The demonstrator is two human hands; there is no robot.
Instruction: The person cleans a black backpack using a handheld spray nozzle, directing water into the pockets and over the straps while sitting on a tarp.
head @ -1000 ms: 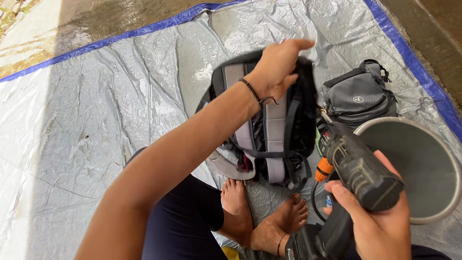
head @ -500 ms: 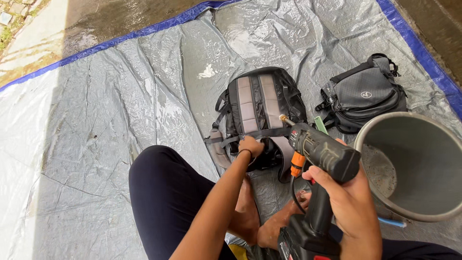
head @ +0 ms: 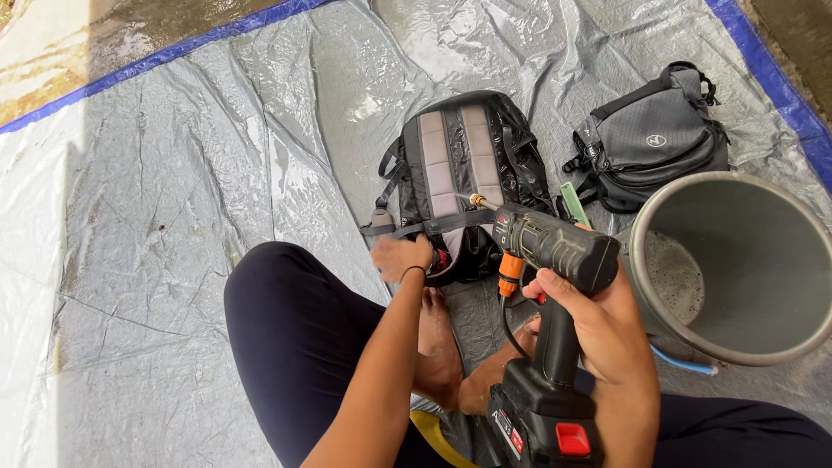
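Observation:
A black and grey backpack (head: 468,165) lies straps-up on a wet silver tarp (head: 191,173). My left hand (head: 400,257) grips the backpack's lower edge near a strap. My right hand (head: 598,321) holds a black cordless spray gun (head: 546,260) by its handle, its brass nozzle pointing at the backpack. An orange hose fitting hangs under the gun's barrel. My bare feet (head: 451,364) rest just below the backpack.
A smaller grey bag (head: 654,139) sits at the upper right. A large metal bucket (head: 737,269) lies tilted at the right, close to the spray gun. A green stick pokes out between bag and gun. The tarp's blue edge borders wet concrete.
My left hand came down from the backpack's top to its lower edge. The backpack now lies flat. The spray gun shifted left and points at it.

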